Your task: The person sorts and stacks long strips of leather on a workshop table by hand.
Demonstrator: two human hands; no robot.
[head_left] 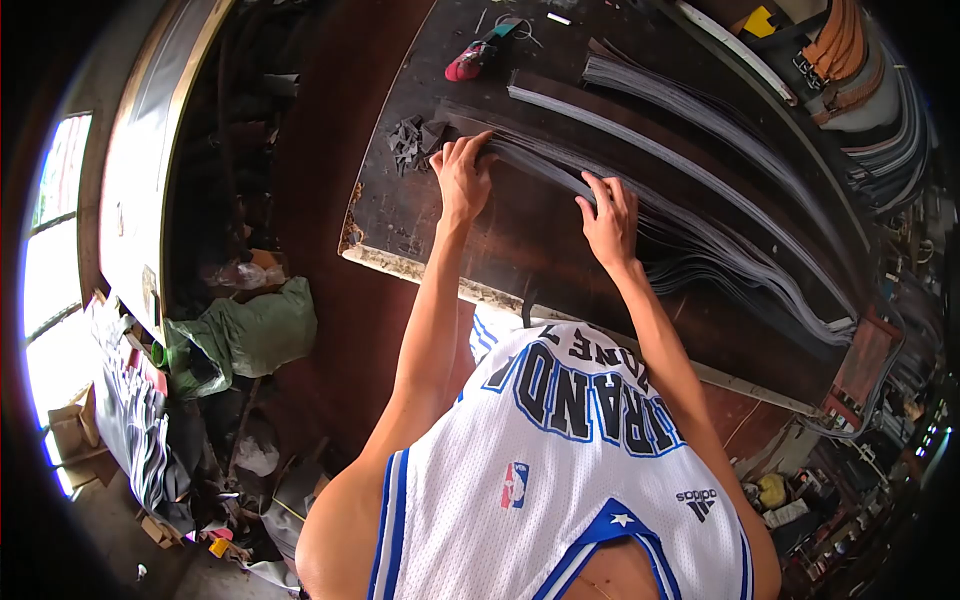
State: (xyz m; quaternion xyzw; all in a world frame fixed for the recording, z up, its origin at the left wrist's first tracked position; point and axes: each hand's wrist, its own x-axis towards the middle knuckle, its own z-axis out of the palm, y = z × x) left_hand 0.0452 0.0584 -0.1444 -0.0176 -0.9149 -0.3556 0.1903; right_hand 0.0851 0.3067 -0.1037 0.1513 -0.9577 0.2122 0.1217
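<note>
Long dark strips (700, 232) lie in a loose stack across the dark table (500, 225), fanning out toward the right. My left hand (463, 178) is at the stack's left end, its fingers bent and pressed together over the strip ends. Farther right, my right hand (610, 215) is closed on the near edge of the same stack, thumb and fingers pinching the strips. A small pile of dark cut scraps (410, 143) lies just left of my left hand.
Two more strip bundles (620, 133) (680, 100) lie farther back. A red and teal object (467, 62) sits near the far edge. Brown belts (835, 48) are at the upper right. A green bag (250, 335) is left of the table.
</note>
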